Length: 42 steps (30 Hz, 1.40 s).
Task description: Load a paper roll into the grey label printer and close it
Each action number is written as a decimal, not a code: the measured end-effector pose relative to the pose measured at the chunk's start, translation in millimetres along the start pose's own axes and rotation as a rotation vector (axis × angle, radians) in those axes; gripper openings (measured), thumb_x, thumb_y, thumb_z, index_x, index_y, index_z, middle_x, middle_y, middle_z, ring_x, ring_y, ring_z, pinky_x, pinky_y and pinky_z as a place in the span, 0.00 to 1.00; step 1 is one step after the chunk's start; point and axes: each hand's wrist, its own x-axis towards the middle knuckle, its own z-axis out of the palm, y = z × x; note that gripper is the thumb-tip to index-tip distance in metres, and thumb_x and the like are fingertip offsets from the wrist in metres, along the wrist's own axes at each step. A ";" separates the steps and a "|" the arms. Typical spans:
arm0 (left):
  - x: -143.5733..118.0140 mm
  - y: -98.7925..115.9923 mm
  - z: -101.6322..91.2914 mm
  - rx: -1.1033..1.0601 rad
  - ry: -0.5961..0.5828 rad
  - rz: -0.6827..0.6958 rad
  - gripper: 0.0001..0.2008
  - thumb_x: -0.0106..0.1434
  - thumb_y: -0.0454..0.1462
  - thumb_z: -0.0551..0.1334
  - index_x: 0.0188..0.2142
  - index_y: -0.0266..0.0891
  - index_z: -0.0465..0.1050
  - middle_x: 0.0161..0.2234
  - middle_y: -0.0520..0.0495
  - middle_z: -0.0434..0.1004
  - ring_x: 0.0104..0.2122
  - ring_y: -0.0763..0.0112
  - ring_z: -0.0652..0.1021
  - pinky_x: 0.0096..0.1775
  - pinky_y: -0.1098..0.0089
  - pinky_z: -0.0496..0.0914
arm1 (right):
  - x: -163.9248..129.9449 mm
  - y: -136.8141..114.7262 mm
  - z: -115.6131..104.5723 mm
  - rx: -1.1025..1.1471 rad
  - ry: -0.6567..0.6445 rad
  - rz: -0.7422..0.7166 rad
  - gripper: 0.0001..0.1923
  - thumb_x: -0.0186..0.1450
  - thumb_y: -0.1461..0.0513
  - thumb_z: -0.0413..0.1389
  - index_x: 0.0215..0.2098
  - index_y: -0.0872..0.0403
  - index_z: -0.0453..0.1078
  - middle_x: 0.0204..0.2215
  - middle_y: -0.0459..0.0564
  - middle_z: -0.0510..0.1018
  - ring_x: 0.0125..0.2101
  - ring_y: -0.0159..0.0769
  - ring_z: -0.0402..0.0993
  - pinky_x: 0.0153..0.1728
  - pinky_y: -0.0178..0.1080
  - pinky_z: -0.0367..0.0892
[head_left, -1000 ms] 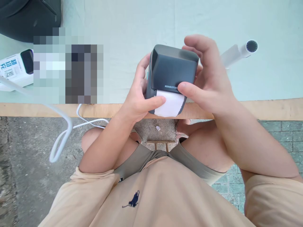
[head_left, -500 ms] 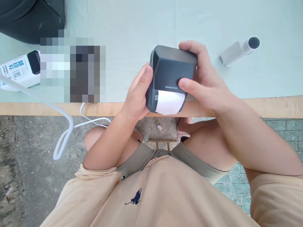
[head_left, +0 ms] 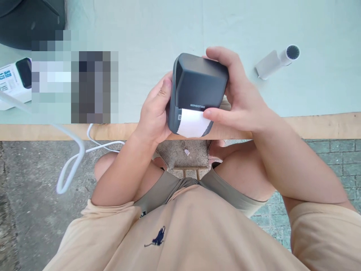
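Note:
Over the table's front edge I hold a dark grey label printer (head_left: 201, 86) marked NIIMBOT, its narrow end tilted towards me. A white strip of label paper (head_left: 193, 122) with an uneven edge sticks out of its front. My left hand (head_left: 158, 103) is closed around the printer's left side, thumb along the edge. My right hand (head_left: 237, 90) grips the right side: the fingers reach round the far right corner, and the thumb rests at the top right of the paper strip. The undersides of both grips are hidden by the printer.
A white handheld device with a round dark end (head_left: 278, 64) lies on the right of the table (head_left: 324, 75). At the left are a black bag-like object (head_left: 31, 22), a white box (head_left: 14, 82), a pixelated patch and a white cable (head_left: 76, 139). A paper scrap (head_left: 187, 152) lies below.
My right thumb has slid from the printer's casing down onto the paper strip. The whole view has shifted slightly, so things appear further left. Both hands keep hold of the printer.

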 end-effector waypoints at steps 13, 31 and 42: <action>0.7 5.9 8.2 0.012 -0.064 -0.100 0.27 0.63 0.62 0.69 0.52 0.50 0.76 0.53 0.42 0.85 0.73 0.41 0.71 0.64 0.44 0.78 | 12.1 -2.4 1.4 -0.257 0.603 -0.105 0.29 0.72 0.35 0.56 0.50 0.49 0.71 0.45 0.49 0.76 0.25 0.22 0.63 0.26 0.37 0.58; -2.3 0.3 1.7 0.011 -0.118 -0.066 0.27 0.65 0.55 0.71 0.57 0.45 0.74 0.54 0.43 0.83 0.74 0.42 0.70 0.60 0.49 0.82 | 18.5 -10.0 -20.1 -0.593 0.072 0.000 0.15 0.63 0.56 0.67 0.48 0.46 0.77 0.30 0.44 0.81 0.25 0.32 0.65 0.26 0.41 0.52; -7.1 11.7 13.8 -0.095 -0.032 -0.074 0.16 0.74 0.40 0.63 0.58 0.40 0.69 0.55 0.44 0.83 0.74 0.53 0.71 0.67 0.56 0.77 | 25.8 -34.0 -27.7 0.022 0.160 0.109 0.18 0.56 0.60 0.70 0.44 0.49 0.73 0.43 0.46 0.81 0.37 0.31 0.79 0.21 0.35 0.57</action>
